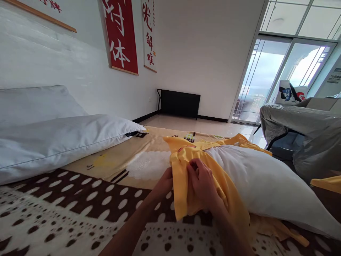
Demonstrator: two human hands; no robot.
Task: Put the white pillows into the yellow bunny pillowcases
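Left hand (164, 184): closed on the yellow pillowcase (183, 167) edge, fingers hidden behind cloth.
Right hand (201, 185): pinching the same cloth, just right of the left.
White pillow (255, 177): beyond the right hand, partly inside.
Risk: bunched cloth may slip off the pillow corner.

Two bare forearms enter from the lower edge, no sleeves visible on either. Left hand (164, 185): no ring, watch or glove to be seen on the part showing. Right hand (204, 185): likewise unadorned, wrist bare, fingernails short and unpainted.
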